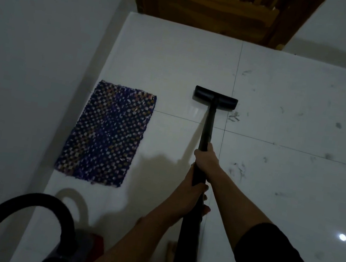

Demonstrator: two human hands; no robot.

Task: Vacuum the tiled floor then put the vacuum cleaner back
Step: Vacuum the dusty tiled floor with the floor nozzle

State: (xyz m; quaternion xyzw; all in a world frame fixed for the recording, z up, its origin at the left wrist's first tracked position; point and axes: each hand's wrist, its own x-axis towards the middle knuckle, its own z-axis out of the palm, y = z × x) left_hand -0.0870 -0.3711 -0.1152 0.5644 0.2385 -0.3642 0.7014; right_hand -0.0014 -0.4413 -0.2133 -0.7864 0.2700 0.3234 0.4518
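One vacuum cleaner, by my count, in four parts: one reddish body [90, 244], one black hose [27, 200], one black wand [207, 127] and one flat floor head [216, 97]. Two hands grip that single wand: the right hand [206, 157] and the left hand [193, 191]. There is one dark sleeve [282, 261], on the right arm only. I can make out one bare foot [170, 255] for certain. One woven mat [108, 134]. One wooden door [214, 8]. Four tiles of the floor [296, 173] meet at a single grout crossing, and one bright spot of light [342, 237] reflects off them. The grey scuffs [238, 170] are too many and too faint to count.
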